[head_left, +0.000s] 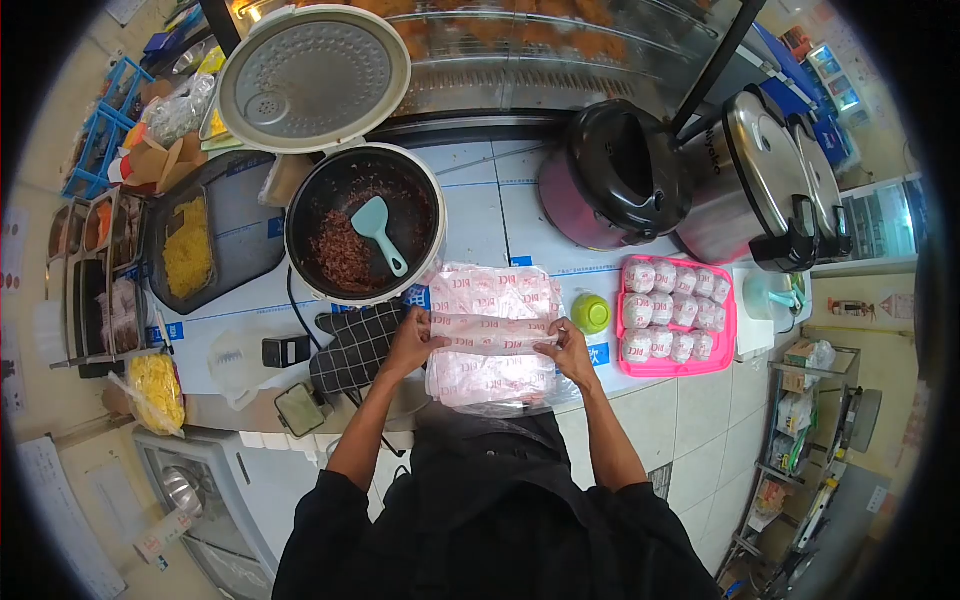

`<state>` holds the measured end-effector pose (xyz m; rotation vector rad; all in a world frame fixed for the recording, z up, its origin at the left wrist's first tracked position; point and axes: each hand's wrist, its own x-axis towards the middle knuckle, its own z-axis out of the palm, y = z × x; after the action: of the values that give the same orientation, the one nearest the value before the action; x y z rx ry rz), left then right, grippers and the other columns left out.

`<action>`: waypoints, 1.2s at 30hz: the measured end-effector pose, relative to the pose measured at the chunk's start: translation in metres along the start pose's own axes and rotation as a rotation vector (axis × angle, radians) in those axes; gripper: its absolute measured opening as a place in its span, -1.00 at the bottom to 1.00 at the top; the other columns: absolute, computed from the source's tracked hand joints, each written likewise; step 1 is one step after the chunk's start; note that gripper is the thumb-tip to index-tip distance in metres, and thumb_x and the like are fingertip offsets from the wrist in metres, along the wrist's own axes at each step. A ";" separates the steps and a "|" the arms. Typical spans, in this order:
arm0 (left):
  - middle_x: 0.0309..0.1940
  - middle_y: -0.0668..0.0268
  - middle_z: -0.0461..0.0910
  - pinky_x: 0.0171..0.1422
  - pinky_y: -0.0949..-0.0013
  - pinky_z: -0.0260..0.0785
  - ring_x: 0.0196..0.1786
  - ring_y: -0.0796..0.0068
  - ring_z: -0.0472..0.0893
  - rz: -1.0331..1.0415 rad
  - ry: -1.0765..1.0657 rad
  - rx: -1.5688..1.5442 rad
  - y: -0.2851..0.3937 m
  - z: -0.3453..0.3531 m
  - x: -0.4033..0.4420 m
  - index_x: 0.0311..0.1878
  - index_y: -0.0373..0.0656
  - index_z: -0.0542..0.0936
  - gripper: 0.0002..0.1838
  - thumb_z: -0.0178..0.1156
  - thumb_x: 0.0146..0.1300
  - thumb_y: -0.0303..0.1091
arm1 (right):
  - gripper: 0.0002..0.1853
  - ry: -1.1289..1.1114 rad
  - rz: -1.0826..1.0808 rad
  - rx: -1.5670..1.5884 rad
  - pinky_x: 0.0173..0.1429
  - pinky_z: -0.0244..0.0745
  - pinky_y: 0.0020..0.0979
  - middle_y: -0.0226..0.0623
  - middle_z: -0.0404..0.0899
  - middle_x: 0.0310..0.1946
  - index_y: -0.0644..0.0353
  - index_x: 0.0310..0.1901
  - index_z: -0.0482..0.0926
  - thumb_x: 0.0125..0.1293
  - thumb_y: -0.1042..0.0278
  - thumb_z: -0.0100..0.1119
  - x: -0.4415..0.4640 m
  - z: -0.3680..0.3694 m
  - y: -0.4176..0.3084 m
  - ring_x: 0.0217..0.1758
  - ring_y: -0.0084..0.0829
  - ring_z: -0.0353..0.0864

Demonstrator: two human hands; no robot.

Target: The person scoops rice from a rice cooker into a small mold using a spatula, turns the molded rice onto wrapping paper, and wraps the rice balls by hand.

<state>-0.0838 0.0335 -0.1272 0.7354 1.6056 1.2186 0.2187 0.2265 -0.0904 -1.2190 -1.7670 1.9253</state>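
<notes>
My left hand [414,343] and my right hand [570,352] pinch the two ends of a paper wrapper [490,335], folded into a wide strip and printed with red "RICE" lettering. It lies across a stack of matching wrapper sheets [492,383] on the counter in front of me. Whether anything is inside the folded strip is hidden. Beside my right hand stands a small green cup [591,313]. Beyond my left hand, an open rice cooker [436,250] holds reddish-brown rice [345,248] and a teal rice paddle [372,225]. A dark checked oven mitt [355,350] lies near my left wrist.
To the right, a pink tray [627,340] carries several wrapped rice portions [661,310]. Behind it stand a closed black-lidded cooker [625,170] and a steel one [745,170]. At left are a dark tray [240,235] with yellow food and a bag of yellow food [158,392].
</notes>
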 end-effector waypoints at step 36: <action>0.01 0.23 0.62 0.48 -0.03 0.24 0.21 0.19 0.55 0.628 0.020 1.098 0.019 0.050 -0.027 0.11 -0.18 0.64 -0.60 0.21 0.15 -0.54 | -0.55 -0.038 -0.657 -1.147 0.27 0.36 -0.09 -0.31 0.57 0.15 0.10 0.15 0.64 0.17 0.48 0.22 -0.014 0.034 0.020 0.27 -0.19 0.48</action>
<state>-0.0291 0.0348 -0.1030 2.0251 2.1028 0.6227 0.2100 0.1881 -0.1062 -0.6093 -2.8965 0.5026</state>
